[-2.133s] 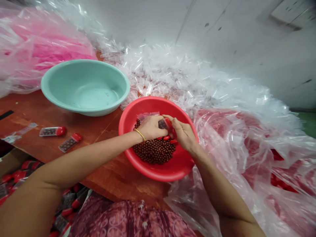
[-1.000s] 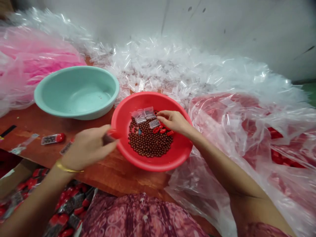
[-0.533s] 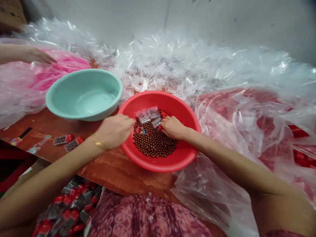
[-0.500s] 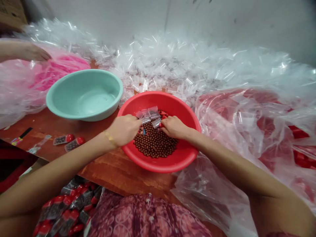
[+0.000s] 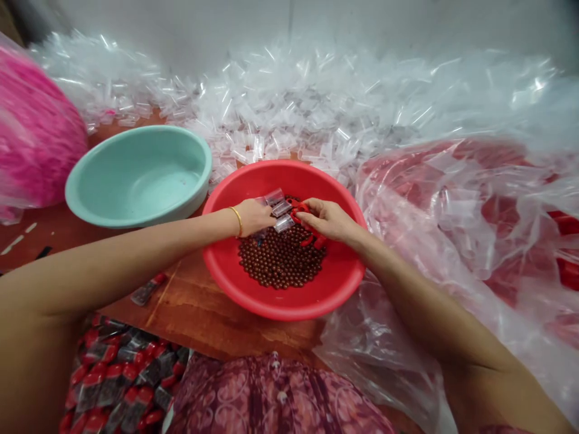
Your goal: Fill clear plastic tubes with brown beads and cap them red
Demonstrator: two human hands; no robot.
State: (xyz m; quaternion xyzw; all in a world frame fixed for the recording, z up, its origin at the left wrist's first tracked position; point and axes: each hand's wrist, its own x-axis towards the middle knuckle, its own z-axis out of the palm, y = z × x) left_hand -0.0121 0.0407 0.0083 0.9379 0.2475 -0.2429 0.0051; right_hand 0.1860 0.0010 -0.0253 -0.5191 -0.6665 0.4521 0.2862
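Clear plastic containers (image 5: 284, 223) lie in a small cluster inside a red basin (image 5: 289, 308), toward its far side, on top of dark brown beads (image 5: 280, 260). At the cluster's left edge are the fingertips of the person's left hand (image 5: 256, 217), which wears a gold bangle (image 5: 237, 221) at the wrist; from where I stand, I cannot tell whether those fingers grip a container or only touch one. Just across from it, the right hand (image 5: 331, 220) pinches red caps (image 5: 300, 211) between thumb and fingers, with more red pieces lying below on the beads. Beyond the left forearm, a pale teal basin (image 5: 138, 172) stands near the red one on a reddish-brown tabletop (image 5: 212, 316). One bead-filled container (image 5: 147, 290) lies on the near part of the table, and below the edge is a heap of red-capped containers (image 5: 108, 380). A clear bag (image 5: 434, 211) with red contents spreads at the right, a pink-filled bag (image 5: 40, 126) bulges at the far left, and a glossy mound of clear plastic pieces (image 5: 289, 105) runs along a grey wall (image 5: 217, 27).
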